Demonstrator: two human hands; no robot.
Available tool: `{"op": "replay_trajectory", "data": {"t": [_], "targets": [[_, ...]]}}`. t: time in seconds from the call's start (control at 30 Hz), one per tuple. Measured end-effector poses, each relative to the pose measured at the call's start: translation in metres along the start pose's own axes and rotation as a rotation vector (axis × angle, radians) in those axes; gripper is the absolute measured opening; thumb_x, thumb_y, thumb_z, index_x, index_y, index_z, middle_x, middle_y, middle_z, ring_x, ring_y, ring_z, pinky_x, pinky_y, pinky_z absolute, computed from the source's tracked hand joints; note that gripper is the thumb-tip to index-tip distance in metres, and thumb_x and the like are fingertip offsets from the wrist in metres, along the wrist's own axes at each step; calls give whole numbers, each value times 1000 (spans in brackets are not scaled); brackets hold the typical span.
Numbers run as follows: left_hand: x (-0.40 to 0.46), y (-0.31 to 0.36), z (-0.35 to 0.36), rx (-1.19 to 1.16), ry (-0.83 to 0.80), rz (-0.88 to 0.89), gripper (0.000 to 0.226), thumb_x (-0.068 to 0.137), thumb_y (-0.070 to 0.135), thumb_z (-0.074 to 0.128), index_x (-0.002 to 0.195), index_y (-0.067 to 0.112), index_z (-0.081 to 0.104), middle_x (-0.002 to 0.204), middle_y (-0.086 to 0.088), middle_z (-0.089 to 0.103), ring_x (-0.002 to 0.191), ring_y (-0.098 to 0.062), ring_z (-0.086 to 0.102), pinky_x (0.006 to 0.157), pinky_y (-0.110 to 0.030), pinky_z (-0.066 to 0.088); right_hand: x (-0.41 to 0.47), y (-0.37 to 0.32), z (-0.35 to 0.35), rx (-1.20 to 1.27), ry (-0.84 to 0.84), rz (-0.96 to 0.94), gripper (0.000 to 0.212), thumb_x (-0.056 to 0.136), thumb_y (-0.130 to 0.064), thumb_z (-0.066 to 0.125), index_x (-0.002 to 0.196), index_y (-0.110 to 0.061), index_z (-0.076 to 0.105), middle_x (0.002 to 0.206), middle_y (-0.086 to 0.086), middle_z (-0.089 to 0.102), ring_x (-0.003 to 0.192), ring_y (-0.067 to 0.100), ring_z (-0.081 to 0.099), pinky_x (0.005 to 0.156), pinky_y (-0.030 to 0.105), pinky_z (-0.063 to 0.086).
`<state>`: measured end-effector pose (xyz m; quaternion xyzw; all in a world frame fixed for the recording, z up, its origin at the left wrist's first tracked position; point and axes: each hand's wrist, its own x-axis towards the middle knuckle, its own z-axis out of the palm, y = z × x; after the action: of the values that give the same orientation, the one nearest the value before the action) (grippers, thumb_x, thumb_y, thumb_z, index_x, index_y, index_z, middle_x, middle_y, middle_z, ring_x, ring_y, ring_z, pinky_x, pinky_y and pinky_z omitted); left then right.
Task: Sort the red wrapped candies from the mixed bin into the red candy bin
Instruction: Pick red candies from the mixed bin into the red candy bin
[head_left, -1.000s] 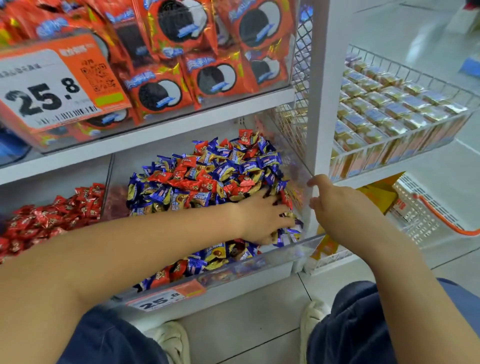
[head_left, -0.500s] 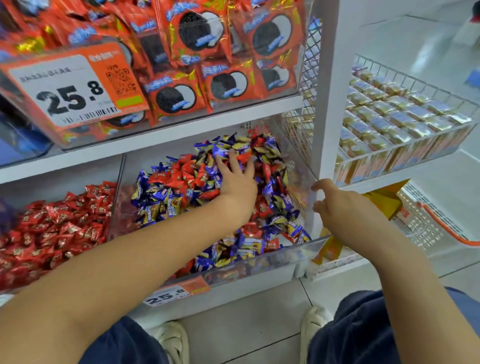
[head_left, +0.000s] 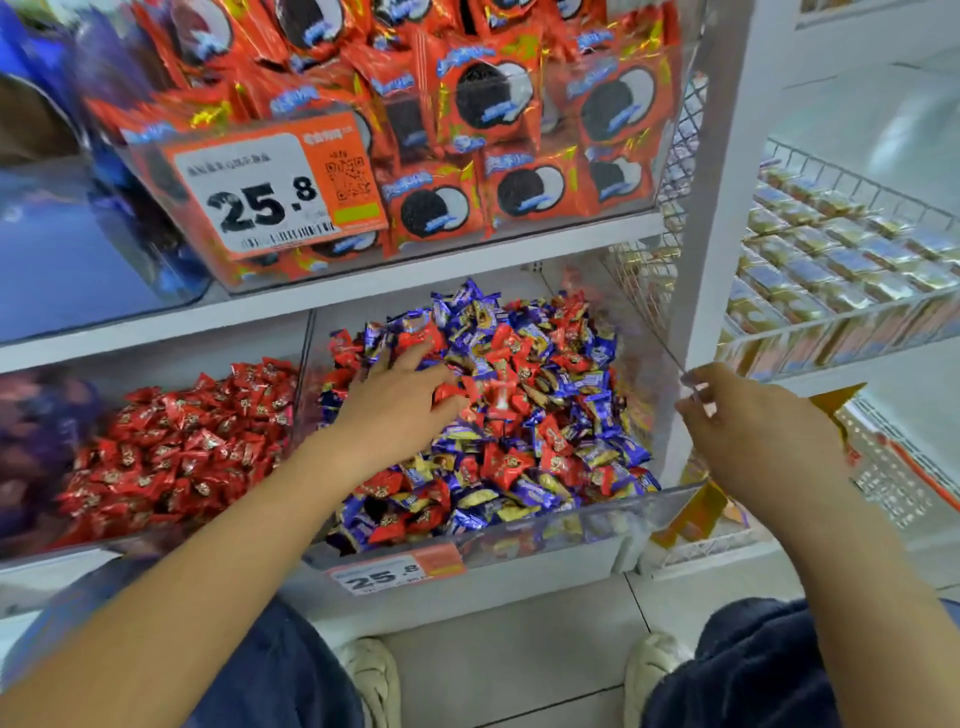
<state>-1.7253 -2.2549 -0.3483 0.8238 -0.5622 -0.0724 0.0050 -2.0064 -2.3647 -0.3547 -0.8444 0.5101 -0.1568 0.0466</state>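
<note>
At about nine o'clock in the view sits the red candy bin (head_left: 156, 540), a clear tray heaped with red wrapped candies (head_left: 176, 447). Just beside it, toward the centre, the mixed bin (head_left: 545, 540) holds a mound of red and blue-purple sweets, with a small price tag (head_left: 395, 571) at six o'clock on its front lip. The left hand (head_left: 400, 405) lies on top of this mound, its fingers bent round one red candy (head_left: 449, 395) at the hand's three o'clock side. Above, at twelve o'clock, a shelf bin of orange cookie packs (head_left: 467, 130) carries a large price tag (head_left: 275, 192). At three o'clock the right hand (head_left: 753, 431) hovers by the white shelf post (head_left: 722, 182), fingers loosely curled, holding nothing. Beyond it a wire basket (head_left: 841, 322) holds gold-wrapped packs.
</note>
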Motion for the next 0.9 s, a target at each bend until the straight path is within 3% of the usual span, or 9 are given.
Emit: {"op": "replay_trajectory", "data": {"t": [0.1, 0.2, 0.3, 0.4, 0.5, 0.57, 0.7, 0.8, 0.9], "targets": [[-20, -7, 0, -6, -10, 70, 43, 96, 56, 32, 137, 45, 40, 160, 11, 5, 147, -27, 4, 117, -54, 2, -6, -14, -10, 98, 280, -27, 24, 95, -31, 48, 110, -20, 62, 87, 9, 70, 72, 33, 64, 54, 33, 47], [-34, -10, 0, 49, -77, 137, 46, 96, 58, 27, 141, 50, 32, 159, 14, -5, 146, -23, -12, 116, -51, -10, -12, -31, -11, 213, 321, -98, 17, 93, -28, 53, 97, -18, 66, 78, 8, 69, 67, 32, 63, 53, 34, 48], [-38, -16, -4, 16, -95, 137, 43, 97, 56, 31, 140, 54, 30, 158, 12, -9, 146, -20, -17, 116, -48, -13, -12, -43, -8, 266, 192, -150, 11, 91, -26, 58, 94, -22, 68, 79, 1, 70, 71, 28, 65, 55, 32, 47], [-33, -20, -14, -76, -13, 129, 40, 97, 50, 39, 137, 50, 39, 159, 8, -8, 147, -19, -10, 117, -45, -8, 0, -47, -7, 272, -92, -191, 17, 92, -29, 57, 105, -26, 67, 94, -4, 71, 82, 19, 66, 70, 33, 52], [-23, -16, -26, -128, 116, 181, 37, 97, 38, 47, 134, 40, 48, 158, 7, 15, 146, -21, 8, 119, -43, 4, 21, -52, -8, 173, -392, -240, 28, 90, -30, 61, 118, -28, 62, 112, -4, 67, 91, 15, 62, 83, 31, 49], [-16, -7, -30, -181, 164, 269, 34, 97, 29, 49, 130, 33, 55, 150, 6, 36, 141, -20, 24, 117, -36, 14, 31, -59, -4, 74, -512, -298, 32, 89, -30, 63, 121, -28, 60, 114, -5, 64, 85, 10, 57, 79, 26, 45], [-6, 17, -30, -168, 100, 379, 27, 97, 26, 51, 122, 28, 61, 119, 11, 61, 117, -13, 47, 98, -28, 34, 40, -68, 16, 13, -553, -339, 35, 85, -25, 66, 119, -27, 59, 109, -7, 64, 88, 9, 56, 71, 22, 41], [-2, 15, -31, -90, 76, 357, 17, 95, 36, 54, 105, 30, 66, 95, 16, 67, 97, -8, 53, 81, -23, 33, 34, -70, 26, 164, -573, -336, 25, 82, -29, 69, 105, -30, 62, 90, -14, 65, 81, 5, 60, 76, 27, 49], [-3, 5, -30, -64, 40, 333, 14, 91, 44, 56, 94, 33, 64, 87, 18, 64, 88, -6, 50, 84, -25, 33, 27, -76, 30, 220, -626, -385, 23, 82, -42, 67, 102, -33, 60, 90, -14, 64, 77, 2, 57, 75, 26, 48]]}}
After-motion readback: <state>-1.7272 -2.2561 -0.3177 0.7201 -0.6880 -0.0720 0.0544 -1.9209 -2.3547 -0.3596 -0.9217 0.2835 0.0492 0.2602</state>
